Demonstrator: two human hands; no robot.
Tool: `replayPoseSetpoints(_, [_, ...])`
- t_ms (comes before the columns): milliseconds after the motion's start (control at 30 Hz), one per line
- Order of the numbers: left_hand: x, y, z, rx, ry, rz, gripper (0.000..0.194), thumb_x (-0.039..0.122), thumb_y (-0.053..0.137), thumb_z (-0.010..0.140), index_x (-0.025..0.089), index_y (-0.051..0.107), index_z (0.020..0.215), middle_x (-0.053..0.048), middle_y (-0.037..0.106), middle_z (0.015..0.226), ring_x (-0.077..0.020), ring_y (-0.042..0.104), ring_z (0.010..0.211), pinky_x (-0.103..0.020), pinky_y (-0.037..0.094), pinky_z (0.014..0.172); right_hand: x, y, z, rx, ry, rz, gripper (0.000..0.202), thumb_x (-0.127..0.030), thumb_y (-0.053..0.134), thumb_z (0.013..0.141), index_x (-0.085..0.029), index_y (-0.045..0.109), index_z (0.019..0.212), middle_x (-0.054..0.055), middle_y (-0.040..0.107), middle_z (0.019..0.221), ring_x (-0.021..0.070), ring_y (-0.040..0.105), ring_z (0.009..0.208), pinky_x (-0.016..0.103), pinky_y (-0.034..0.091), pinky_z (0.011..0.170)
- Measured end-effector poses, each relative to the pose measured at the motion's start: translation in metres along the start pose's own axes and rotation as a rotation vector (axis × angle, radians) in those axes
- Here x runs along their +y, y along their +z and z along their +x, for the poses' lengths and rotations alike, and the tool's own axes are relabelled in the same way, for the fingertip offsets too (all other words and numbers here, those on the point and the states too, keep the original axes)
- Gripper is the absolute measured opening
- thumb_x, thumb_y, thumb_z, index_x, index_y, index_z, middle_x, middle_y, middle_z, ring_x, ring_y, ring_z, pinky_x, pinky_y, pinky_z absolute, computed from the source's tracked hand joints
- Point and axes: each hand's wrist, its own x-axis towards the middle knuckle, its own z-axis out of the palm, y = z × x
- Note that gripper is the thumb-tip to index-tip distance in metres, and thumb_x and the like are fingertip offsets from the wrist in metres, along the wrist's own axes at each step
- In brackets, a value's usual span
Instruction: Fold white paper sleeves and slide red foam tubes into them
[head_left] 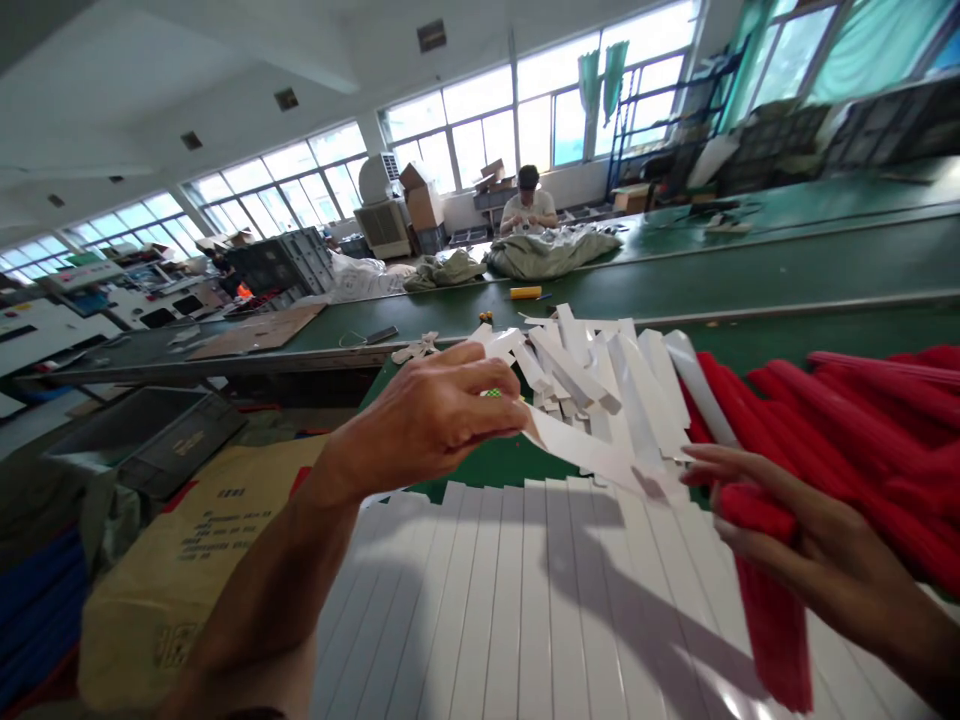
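My left hand [442,410] is closed, pinching one end of a narrow white paper sleeve [581,448] between thumb and fingers. The sleeve slants down to the right, and its far end comes close to my right hand [817,540]. That hand is wrapped round a long red fabric bundle [772,620], with the index finger stretched toward the sleeve. The bundle hangs down over long white flat strips [495,600], which lie side by side in a row beneath both hands. Behind the sleeve is a loose heap of white narrow boxes [577,370].
More red bundles [862,420] are piled at the right. A green table [795,260] runs across the back, with a yellow roll [525,292] on it. A person [529,205] sits behind it. To the left are a grey crate [180,440] and a tan printed sack [202,550].
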Motion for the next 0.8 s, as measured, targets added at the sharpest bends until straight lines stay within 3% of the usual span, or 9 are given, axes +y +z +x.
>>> replayPoseSetpoints(67, [0.014, 0.007, 0.007, 0.07, 0.059, 0.081, 0.022, 0.016, 0.047, 0.098, 0.022, 0.068, 0.104, -0.003, 0.07, 0.101, -0.0107, 0.066, 0.086, -0.021, 0.051, 0.077, -0.002, -0.004, 0.006, -0.167, 0.051, 0.052, 0.052, -0.064, 0.066, 0.073, -0.036, 0.069, 0.117, 0.007, 0.068, 0.123, 0.0349, 0.063, 0.113, 0.048, 0.052, 0.095])
replayPoseSetpoints(167, [0.026, 0.03, 0.013, 0.181, 0.15, -0.041, 0.021, 0.016, 0.047, 0.098, 0.019, 0.067, 0.105, -0.005, 0.072, 0.108, -0.0098, 0.07, 0.09, -0.016, 0.053, 0.073, -0.003, -0.012, 0.005, -0.407, 0.034, 0.104, 0.06, -0.056, 0.075, 0.067, -0.032, 0.069, 0.122, 0.009, 0.066, 0.128, 0.0367, 0.059, 0.121, 0.048, 0.044, 0.106])
replayPoseSetpoints(300, [0.035, 0.07, 0.025, 0.328, 0.156, -0.298, 0.016, 0.016, 0.057, 0.094, 0.013, 0.068, 0.105, -0.012, 0.074, 0.105, -0.0147, 0.071, 0.099, -0.022, 0.058, 0.085, -0.015, -0.01, -0.008, -0.516, -0.044, 0.141, 0.093, -0.039, 0.089, 0.053, -0.025, 0.056, 0.139, 0.011, 0.065, 0.128, 0.0352, 0.06, 0.118, 0.044, 0.045, 0.104])
replayPoseSetpoints(367, [0.039, 0.089, 0.034, 0.387, 0.119, -0.443, 0.015, 0.015, 0.06, 0.092, 0.013, 0.069, 0.104, -0.013, 0.074, 0.105, -0.0166, 0.07, 0.101, -0.026, 0.058, 0.087, -0.026, -0.002, -0.015, -0.538, -0.045, 0.221, 0.082, -0.036, 0.088, 0.054, -0.024, 0.062, 0.131, 0.009, 0.067, 0.124, 0.0315, 0.062, 0.114, 0.04, 0.047, 0.103])
replayPoseSetpoints(467, [0.045, 0.116, 0.045, 0.51, 0.047, -0.637, 0.013, 0.017, 0.063, 0.09, 0.016, 0.07, 0.101, -0.011, 0.074, 0.104, -0.017, 0.071, 0.099, -0.029, 0.059, 0.087, -0.038, 0.013, -0.021, -0.488, 0.044, 0.349, 0.041, -0.038, 0.081, 0.066, -0.02, 0.072, 0.102, 0.006, 0.072, 0.106, 0.0269, 0.065, 0.102, 0.035, 0.051, 0.094])
replayPoseSetpoints(533, [0.052, 0.135, 0.047, 0.567, -0.052, -0.752, 0.014, 0.021, 0.063, 0.091, 0.017, 0.07, 0.102, -0.01, 0.072, 0.107, -0.0185, 0.07, 0.102, -0.031, 0.058, 0.09, -0.039, 0.022, -0.024, -0.445, 0.129, 0.423, 0.03, -0.037, 0.075, 0.071, -0.018, 0.072, 0.093, 0.005, 0.073, 0.095, 0.0255, 0.067, 0.094, 0.034, 0.052, 0.087])
replayPoseSetpoints(633, [0.069, 0.165, 0.043, 0.674, -0.384, -0.935, 0.032, 0.034, 0.053, 0.097, 0.02, 0.059, 0.126, -0.013, 0.064, 0.126, -0.0216, 0.066, 0.113, -0.036, 0.056, 0.095, -0.034, 0.031, -0.029, -0.35, 0.246, 0.408, 0.028, -0.04, 0.069, 0.075, -0.016, 0.071, 0.09, 0.004, 0.073, 0.084, 0.0245, 0.068, 0.08, 0.033, 0.053, 0.074])
replayPoseSetpoints(700, [0.085, 0.183, 0.039, 0.721, -0.618, -1.017, 0.053, 0.045, 0.049, 0.097, 0.021, 0.04, 0.144, -0.017, 0.057, 0.136, -0.0242, 0.065, 0.114, -0.039, 0.056, 0.094, -0.031, 0.035, -0.032, -0.231, 0.275, 0.307, 0.028, -0.042, 0.065, 0.076, -0.017, 0.07, 0.088, 0.004, 0.072, 0.077, 0.0236, 0.067, 0.072, 0.031, 0.052, 0.065])
replayPoseSetpoints(800, [0.11, 0.203, 0.043, 0.627, -0.838, -0.951, 0.103, 0.056, 0.075, 0.075, 0.019, 0.019, 0.153, -0.022, 0.046, 0.145, -0.0342, 0.055, 0.126, -0.049, 0.051, 0.1, -0.03, 0.045, -0.035, -0.089, 0.167, 0.186, 0.022, -0.038, 0.06, 0.077, -0.018, 0.068, 0.08, 0.003, 0.071, 0.075, 0.0218, 0.065, 0.07, 0.029, 0.049, 0.062])
